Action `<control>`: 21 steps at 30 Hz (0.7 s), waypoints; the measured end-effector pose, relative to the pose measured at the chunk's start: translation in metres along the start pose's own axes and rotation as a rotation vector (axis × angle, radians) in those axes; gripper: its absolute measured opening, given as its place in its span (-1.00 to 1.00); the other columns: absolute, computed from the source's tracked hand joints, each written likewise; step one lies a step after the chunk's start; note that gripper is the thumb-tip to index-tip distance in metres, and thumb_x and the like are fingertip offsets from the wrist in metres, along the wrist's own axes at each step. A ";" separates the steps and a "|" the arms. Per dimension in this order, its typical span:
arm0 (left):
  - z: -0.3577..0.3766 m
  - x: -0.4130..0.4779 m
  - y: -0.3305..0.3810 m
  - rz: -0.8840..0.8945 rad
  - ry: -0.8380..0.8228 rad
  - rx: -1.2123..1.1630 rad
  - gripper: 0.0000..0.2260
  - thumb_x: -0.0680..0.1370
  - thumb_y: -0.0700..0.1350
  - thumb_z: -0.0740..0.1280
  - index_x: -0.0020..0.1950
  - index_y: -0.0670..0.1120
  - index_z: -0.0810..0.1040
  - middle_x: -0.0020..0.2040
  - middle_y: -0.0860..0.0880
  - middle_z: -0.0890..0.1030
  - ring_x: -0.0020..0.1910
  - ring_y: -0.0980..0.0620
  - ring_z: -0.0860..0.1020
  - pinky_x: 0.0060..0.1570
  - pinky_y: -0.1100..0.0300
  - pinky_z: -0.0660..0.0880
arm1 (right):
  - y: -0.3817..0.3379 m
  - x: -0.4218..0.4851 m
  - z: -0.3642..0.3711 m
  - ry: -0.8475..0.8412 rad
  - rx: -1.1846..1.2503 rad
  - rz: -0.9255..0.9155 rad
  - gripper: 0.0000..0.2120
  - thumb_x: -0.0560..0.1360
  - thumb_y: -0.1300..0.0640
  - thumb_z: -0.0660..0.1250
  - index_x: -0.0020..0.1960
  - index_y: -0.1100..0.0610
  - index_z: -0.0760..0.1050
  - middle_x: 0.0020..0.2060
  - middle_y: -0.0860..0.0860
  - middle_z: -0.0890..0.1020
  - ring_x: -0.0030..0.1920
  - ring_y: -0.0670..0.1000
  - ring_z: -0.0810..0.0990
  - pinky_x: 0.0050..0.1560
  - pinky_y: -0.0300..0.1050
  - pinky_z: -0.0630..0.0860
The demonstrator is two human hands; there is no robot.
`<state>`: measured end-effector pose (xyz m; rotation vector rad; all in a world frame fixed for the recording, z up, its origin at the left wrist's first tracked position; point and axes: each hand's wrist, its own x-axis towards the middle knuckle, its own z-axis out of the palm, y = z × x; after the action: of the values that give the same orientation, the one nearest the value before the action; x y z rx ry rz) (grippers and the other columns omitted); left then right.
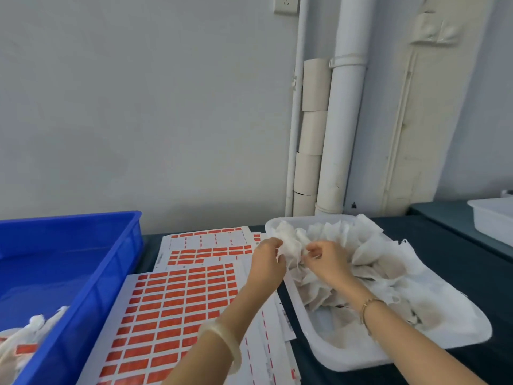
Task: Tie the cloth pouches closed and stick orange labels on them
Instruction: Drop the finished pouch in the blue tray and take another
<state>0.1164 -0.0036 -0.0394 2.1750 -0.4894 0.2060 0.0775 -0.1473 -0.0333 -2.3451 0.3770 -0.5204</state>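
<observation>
**While the Labels Wait, Two Hands Work One Pouch's Neck**

Because tying needs a pull from both sides, the person holds one cloth pouch (291, 244) between both hands above the far left corner of the white tray (347, 357). The left hand (268, 257) has its fingers curled onto the pouch's left edge, and the right hand (324, 259) pinches the cloth from the other side. Whether a drawstring is between the fingertips is too fine to tell. Untied pouches (372, 269) lie heaped in the tray just under the right wrist, so the next one is within easy reach. The orange label sheet (177, 301) lies flat between the tray and the blue crate (83, 284), probably so that a sticker can be peeled on the way across. In the crate's near corner lie finished pouches (25, 345), one showing an orange label. The tying step appears to be under way, and this pouch's label is not yet on.
</observation>
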 end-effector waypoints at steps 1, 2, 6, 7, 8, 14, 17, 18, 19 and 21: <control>0.003 0.007 -0.001 0.001 -0.012 0.024 -0.67 0.59 -0.19 0.27 0.36 -0.06 0.42 0.30 -0.05 0.49 0.22 0.00 0.49 0.19 0.21 0.43 | 0.001 0.004 0.005 0.006 -0.011 0.006 -0.63 0.44 0.11 0.44 0.22 0.20 0.54 -0.01 0.06 0.65 -0.10 -0.07 0.56 -0.11 -0.35 0.47; 0.005 0.014 -0.001 0.007 -0.028 0.053 -0.66 0.60 -0.19 0.24 0.38 -0.06 0.39 0.34 -0.06 0.45 0.25 -0.02 0.47 0.23 0.18 0.42 | 0.000 0.008 0.010 0.013 -0.028 0.007 -0.58 0.44 0.09 0.45 0.25 0.21 0.51 0.02 0.08 0.64 -0.03 -0.02 0.57 -0.02 -0.23 0.50; 0.015 0.033 -0.002 0.061 -0.090 0.180 -0.63 0.61 -0.23 0.22 0.41 0.00 0.39 0.36 -0.06 0.42 0.33 -0.06 0.40 0.29 0.14 0.36 | -0.007 0.021 0.030 0.007 -0.088 0.006 -0.63 0.44 0.01 0.44 0.17 0.16 0.51 -0.09 0.03 0.61 -0.05 0.01 0.57 -0.09 -0.16 0.47; 0.016 0.036 -0.002 0.084 -0.103 0.206 -0.62 0.60 -0.25 0.22 0.40 0.00 0.40 0.34 -0.07 0.43 0.32 -0.07 0.39 0.28 0.13 0.36 | -0.009 0.022 0.034 0.023 -0.106 0.007 -0.73 0.44 0.02 0.44 0.06 0.14 0.54 -0.16 0.01 0.60 -0.12 0.02 0.56 -0.18 -0.17 0.44; 0.016 0.039 -0.002 0.112 -0.115 0.234 -0.61 0.59 -0.28 0.22 0.39 0.00 0.41 0.31 -0.09 0.45 0.30 -0.08 0.40 0.24 0.12 0.38 | -0.010 0.024 0.036 0.047 -0.116 0.009 -0.85 0.45 0.06 0.42 -0.07 0.13 0.54 -0.24 0.01 0.59 -0.18 0.02 0.54 -0.27 -0.18 0.39; 0.015 0.052 0.003 0.196 -0.101 0.331 -0.69 0.57 -0.28 0.24 0.28 -0.06 0.52 0.18 -0.12 0.52 0.13 -0.09 0.50 0.10 0.12 0.48 | -0.008 0.028 0.037 0.088 -0.025 -0.062 -0.80 0.49 0.30 0.28 -0.28 0.15 0.56 -0.36 0.01 0.58 -0.28 0.01 0.55 -0.28 -0.19 0.39; 0.015 0.051 0.001 0.203 -0.036 0.276 -0.80 0.59 -0.22 0.24 0.15 -0.10 0.59 0.08 -0.11 0.53 0.02 -0.07 0.54 -0.03 0.18 0.48 | -0.008 0.028 0.032 0.108 0.002 -0.122 -0.87 0.51 0.22 0.33 -0.16 0.14 0.63 -0.28 -0.02 0.65 -0.28 -0.06 0.54 -0.27 -0.25 0.40; 0.014 0.049 0.001 0.208 -0.011 0.245 -0.83 0.60 -0.19 0.24 0.12 -0.11 0.60 0.06 -0.11 0.54 -0.02 -0.06 0.55 -0.06 0.19 0.47 | -0.008 0.027 0.030 0.118 0.013 -0.132 -0.89 0.51 0.20 0.34 -0.14 0.13 0.64 -0.29 -0.04 0.65 -0.29 -0.10 0.53 -0.28 -0.28 0.39; 0.012 0.047 0.001 0.214 0.015 0.211 -0.84 0.60 -0.15 0.25 0.10 -0.12 0.60 0.04 -0.10 0.54 -0.04 -0.04 0.55 -0.08 0.21 0.47 | -0.009 0.026 0.029 0.130 0.036 -0.136 -0.90 0.51 0.20 0.36 -0.14 0.13 0.64 -0.30 -0.06 0.63 -0.31 -0.14 0.52 -0.29 -0.33 0.39; 0.007 0.043 0.001 0.219 0.067 0.131 -0.85 0.59 -0.08 0.28 0.06 -0.12 0.58 0.04 -0.05 0.55 -0.07 0.03 0.53 -0.13 0.30 0.44 | -0.014 0.022 0.024 0.157 0.136 -0.136 -0.94 0.49 0.22 0.40 -0.15 0.13 0.63 -0.31 -0.07 0.63 -0.32 -0.20 0.52 -0.32 -0.45 0.38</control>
<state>0.1551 -0.0213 -0.0294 2.2317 -0.6927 0.4402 0.1098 -0.1327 -0.0338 -2.2152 0.2472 -0.7746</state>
